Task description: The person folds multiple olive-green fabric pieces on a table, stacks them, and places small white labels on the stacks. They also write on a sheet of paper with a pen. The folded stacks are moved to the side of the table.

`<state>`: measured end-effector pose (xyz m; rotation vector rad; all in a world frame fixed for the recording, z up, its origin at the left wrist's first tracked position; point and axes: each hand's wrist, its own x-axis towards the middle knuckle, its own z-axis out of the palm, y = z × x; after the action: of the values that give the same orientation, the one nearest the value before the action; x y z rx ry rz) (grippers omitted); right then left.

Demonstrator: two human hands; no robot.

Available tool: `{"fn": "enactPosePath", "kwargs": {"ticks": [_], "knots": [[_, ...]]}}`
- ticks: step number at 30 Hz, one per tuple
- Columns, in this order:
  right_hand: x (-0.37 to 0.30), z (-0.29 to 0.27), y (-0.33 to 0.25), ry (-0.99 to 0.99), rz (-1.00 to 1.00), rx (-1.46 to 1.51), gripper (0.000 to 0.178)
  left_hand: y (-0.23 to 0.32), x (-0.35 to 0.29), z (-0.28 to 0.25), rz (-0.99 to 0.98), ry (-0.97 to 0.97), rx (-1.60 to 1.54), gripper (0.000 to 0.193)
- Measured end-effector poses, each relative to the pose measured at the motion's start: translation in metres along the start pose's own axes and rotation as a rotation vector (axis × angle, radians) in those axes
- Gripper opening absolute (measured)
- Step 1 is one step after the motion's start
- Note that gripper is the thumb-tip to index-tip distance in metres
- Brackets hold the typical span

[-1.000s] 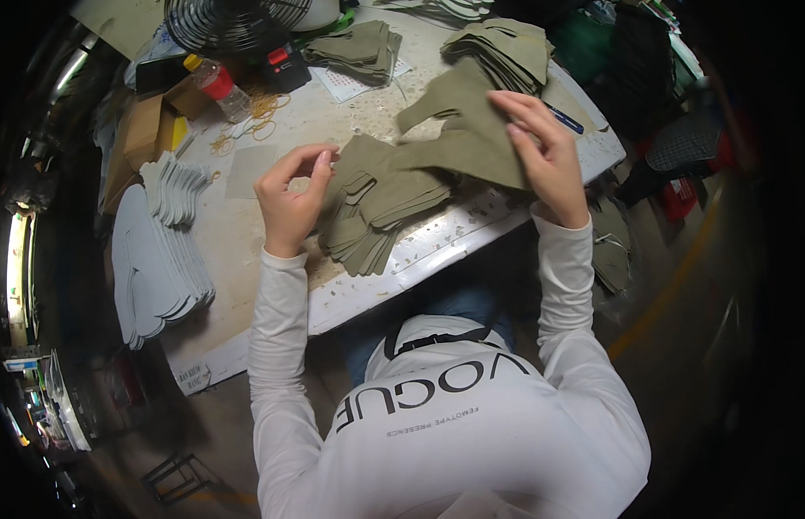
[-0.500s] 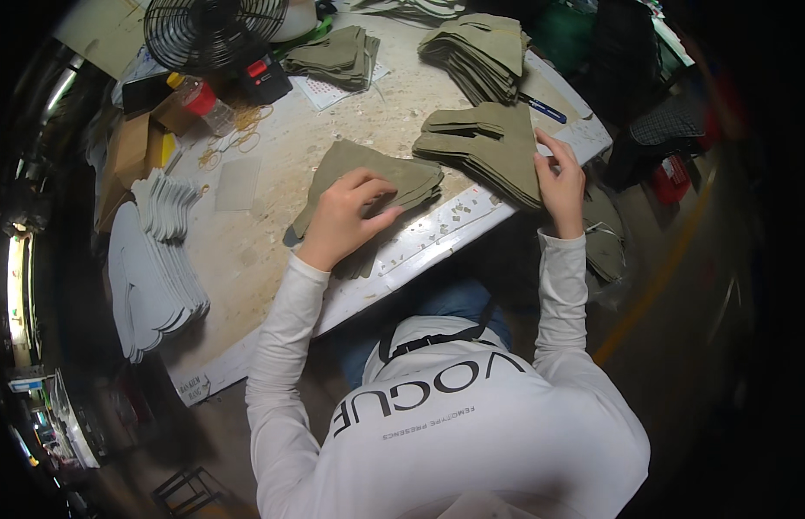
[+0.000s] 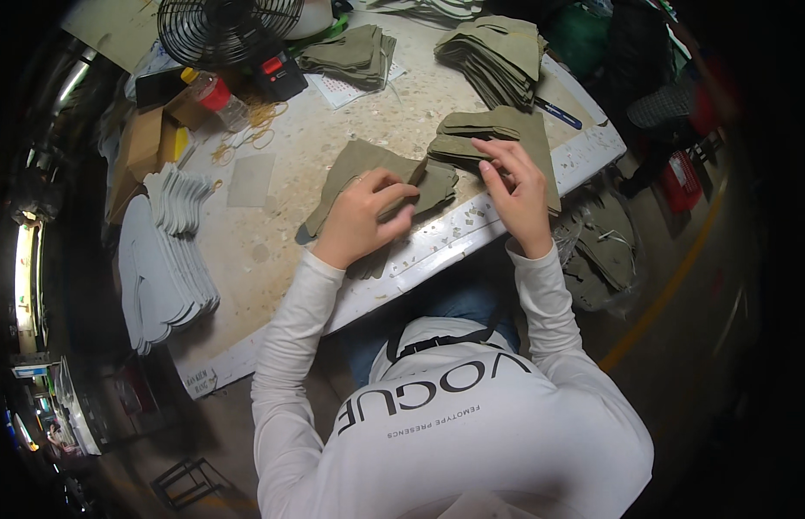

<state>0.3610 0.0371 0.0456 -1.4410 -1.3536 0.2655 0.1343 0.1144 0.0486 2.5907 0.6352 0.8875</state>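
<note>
My left hand rests on a pile of olive-green cut pieces near the table's front edge. Its curled fingers hold the top piece, whose right edge is bent up, showing the layers beneath. My right hand is open, thumb and fingers apart, over the near side of a second pile. That second pile is glove-shaped olive cut pieces with long finger strips, partly hidden by the hand.
Pale grey cut pieces stand fanned at the table's left. A black fan, a bottle, a cardboard box and rubber bands sit behind. More olive stacks and a blue pen lie at the far right.
My right hand has moved left from the right pile's outer edge to over its finger strips. Under my left hand, the top piece's right edge has been bent up.
</note>
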Motion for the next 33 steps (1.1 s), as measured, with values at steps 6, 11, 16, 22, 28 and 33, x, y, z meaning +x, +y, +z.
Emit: {"fn": "enactPosePath", "kwargs": {"ticks": [6, 11, 16, 22, 28, 33], "knots": [[-0.001, 0.014, 0.002, -0.053, -0.023, 0.054, 0.025, -0.004, 0.0, 0.002, -0.082, 0.043, -0.111, 0.018], [0.01, 0.032, 0.01, -0.271, 0.261, 0.354, 0.025, -0.007, 0.002, 0.0, -0.254, 0.254, -0.256, 0.027], [0.028, 0.055, 0.01, -0.539, 0.483, 0.693, 0.036, -0.008, 0.002, -0.013, -0.289, 0.362, -0.337, 0.034], [0.05, 0.055, 0.008, -0.424, 0.29, 0.421, 0.034, -0.004, 0.0, -0.007, -0.13, 0.111, -0.117, 0.016], [0.038, 0.045, 0.016, -0.384, 0.186, 0.369, 0.027, -0.006, -0.001, 0.002, -0.052, 0.053, -0.02, 0.013], [0.039, 0.039, 0.021, -0.41, 0.253, 0.324, 0.033, -0.007, -0.001, -0.005, -0.188, 0.16, -0.162, 0.013]]}}
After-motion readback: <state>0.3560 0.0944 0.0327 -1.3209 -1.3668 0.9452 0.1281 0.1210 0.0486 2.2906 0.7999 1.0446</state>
